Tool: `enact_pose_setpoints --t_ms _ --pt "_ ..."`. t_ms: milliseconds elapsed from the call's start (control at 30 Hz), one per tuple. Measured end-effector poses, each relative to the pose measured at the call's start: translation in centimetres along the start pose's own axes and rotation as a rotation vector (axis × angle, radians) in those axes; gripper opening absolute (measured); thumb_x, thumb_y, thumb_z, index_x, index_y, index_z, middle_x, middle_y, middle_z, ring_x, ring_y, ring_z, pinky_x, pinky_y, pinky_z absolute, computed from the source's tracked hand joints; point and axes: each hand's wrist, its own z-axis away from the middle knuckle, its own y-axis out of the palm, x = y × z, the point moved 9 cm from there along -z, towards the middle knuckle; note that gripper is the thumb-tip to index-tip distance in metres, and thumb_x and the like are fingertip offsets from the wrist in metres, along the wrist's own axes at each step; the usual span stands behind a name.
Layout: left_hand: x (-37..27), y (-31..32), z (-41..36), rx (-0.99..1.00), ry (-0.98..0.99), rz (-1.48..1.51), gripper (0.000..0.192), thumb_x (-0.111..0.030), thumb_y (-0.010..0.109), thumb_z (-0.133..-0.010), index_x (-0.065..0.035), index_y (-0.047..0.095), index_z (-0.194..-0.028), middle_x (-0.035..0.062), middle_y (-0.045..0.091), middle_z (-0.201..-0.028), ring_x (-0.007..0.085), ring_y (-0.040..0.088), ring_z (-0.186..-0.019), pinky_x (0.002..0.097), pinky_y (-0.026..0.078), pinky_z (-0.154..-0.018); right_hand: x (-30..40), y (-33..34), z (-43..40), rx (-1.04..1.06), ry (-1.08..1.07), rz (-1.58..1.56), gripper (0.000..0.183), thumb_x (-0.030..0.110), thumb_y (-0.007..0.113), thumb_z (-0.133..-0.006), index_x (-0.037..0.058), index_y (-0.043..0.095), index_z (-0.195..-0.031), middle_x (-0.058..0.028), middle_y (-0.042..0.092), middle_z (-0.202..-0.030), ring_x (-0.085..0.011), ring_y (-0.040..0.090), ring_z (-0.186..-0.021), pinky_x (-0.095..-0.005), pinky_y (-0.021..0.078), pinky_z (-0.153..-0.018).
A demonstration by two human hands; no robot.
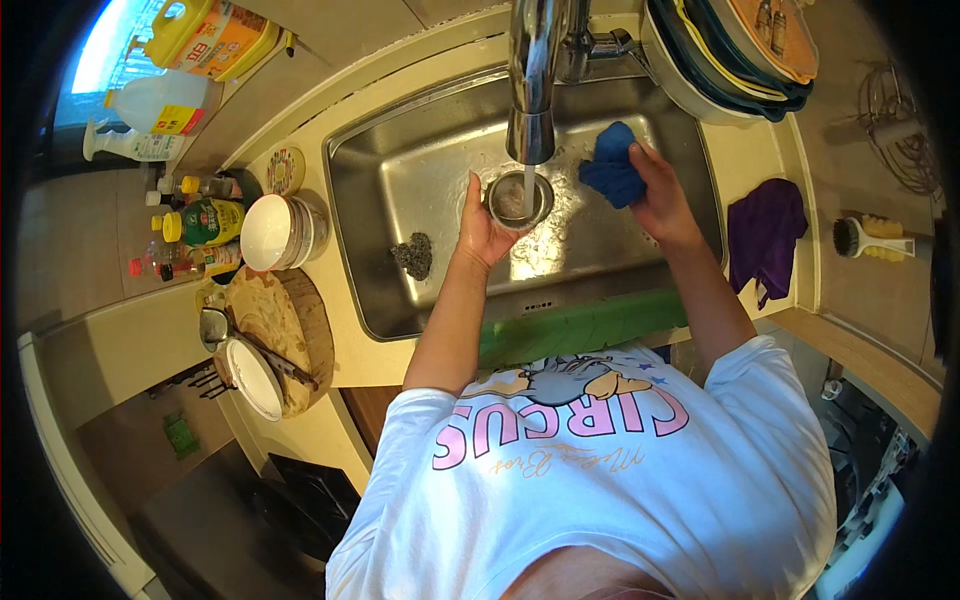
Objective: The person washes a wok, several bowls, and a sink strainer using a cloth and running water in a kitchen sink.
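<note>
My left hand (484, 231) grips a small round metal bowl (496, 213) by its side, above the floor of a stainless steel sink (465, 142). Water runs from the chrome faucet (531, 127) straight into the bowl. To the right, my right hand (664, 196) holds a bunched blue cloth (616, 166) over the sink's right side, apart from the bowl. A dark scouring pad (412, 256) lies on the sink floor at the left.
Stacked bowls (268, 232) and a thick wooden chopping board (315, 337) bearing a white plate (255, 379) and a knife (274, 356) stand left. Nested plastic basins (697, 82) sit at the back right, above a purple cloth (766, 232). Bottles (214, 223) line the left wall.
</note>
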Motion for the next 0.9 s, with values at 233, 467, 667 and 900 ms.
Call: enact_pose_setpoints --t_ms 233,467,667,900 --pt "-0.3 -1.2 -0.6 -0.106 0.074 -0.445 0.046 -0.043 0.041 -0.085 -0.0043 0.049 -0.109 0.0109 0.057 -0.102 0.0198 0.056 -0.089 0.0327 0.047 -0.07 -1.8 3.5 -1.4 0.008 -0.124 0.721 0.031 0.02 0.053 -0.086 -0.0009 0.054 -0.109 -0.0025 0.058 -0.092 -0.0052 0.051 -0.078 -0.0208 0.0434 -0.071" --pt "-0.9 -2.9 0.7 -0.207 0.042 -0.275 0.046 -0.047 0.036 -0.087 -0.0068 0.05 -0.105 0.0072 0.06 -0.093 0.0151 0.059 -0.076 0.025 0.049 -0.058 -2.8 -14.8 -5.1 -0.15 0.055 1.359 0.042 0.031 0.057 -0.08 0.0035 0.053 -0.111 -0.0137 0.06 -0.1 -0.0192 0.057 -0.091 -0.0261 0.0427 -0.08" --pt "-2.0 -3.8 2.9 -0.04 0.008 -0.022 0.051 -0.051 0.031 -0.086 -0.0085 0.053 -0.103 0.0093 0.062 -0.08 0.0178 0.059 -0.059 0.0248 0.045 -0.043 -11.5 -23.1 -4.1 -0.439 0.695 1.955 0.083 0.053 0.055 -0.071 0.0151 0.019 -0.135 -0.0182 0.005 -0.141 -0.0407 0.015 -0.126 -0.0484 0.0231 -0.098" --pt "-5.7 -6.0 6.7 -0.18 0.108 -0.02 0.052 -0.053 0.03 -0.086 -0.01 0.054 -0.1 0.0056 0.061 -0.078 0.0147 0.058 -0.06 0.0241 0.041 -0.041 -21.6 -7.3 -14.6 0.02 -0.08 2.614 0.048 0.032 0.045 -0.082 0.0175 0.037 -0.126 -0.0153 0.018 -0.138 -0.0408 0.014 -0.125 -0.06 0.0161 -0.095"
